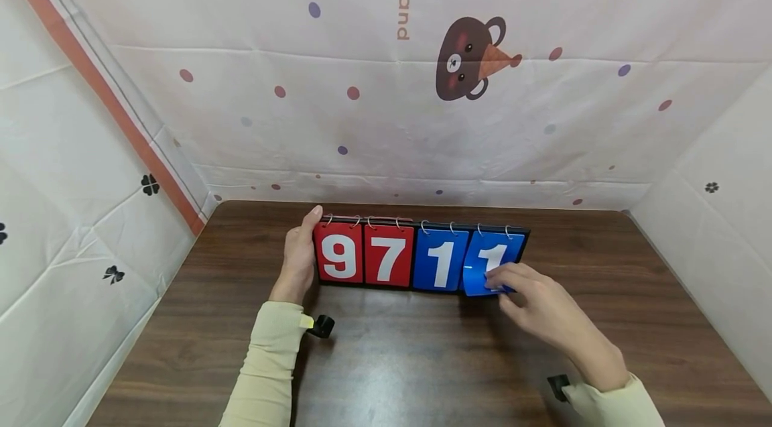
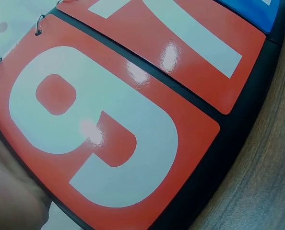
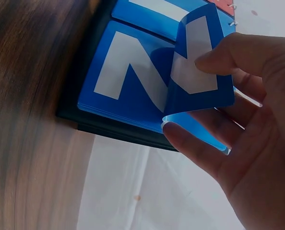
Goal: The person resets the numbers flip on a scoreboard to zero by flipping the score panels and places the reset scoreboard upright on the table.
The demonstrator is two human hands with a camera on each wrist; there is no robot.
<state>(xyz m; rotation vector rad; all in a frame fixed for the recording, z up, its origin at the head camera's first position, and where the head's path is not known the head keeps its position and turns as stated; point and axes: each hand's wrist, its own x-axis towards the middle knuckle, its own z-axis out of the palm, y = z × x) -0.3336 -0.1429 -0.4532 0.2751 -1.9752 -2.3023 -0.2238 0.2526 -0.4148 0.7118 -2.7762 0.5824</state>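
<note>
My left grip (image 1: 299, 249) clasps left end of black-framed flip scoreboard (image 1: 413, 259) on brown wood-grain counter (image 1: 386, 353), likely steadying it. My right grip (image 1: 537, 299), thumb against fingers, pinches glossy blue rectangular card (image 3: 190, 79) marked white 1 near free bottom end, presumably because silvery metal rings (image 1: 479, 228) bind top.

I see the right hand (image 3: 257, 129) pinching a bent blue card (image 3: 195, 85) between thumb and fingers; beyond the fingertips, another blue card (image 3: 125, 79) lies against a black board (image 3: 73, 108).
</note>
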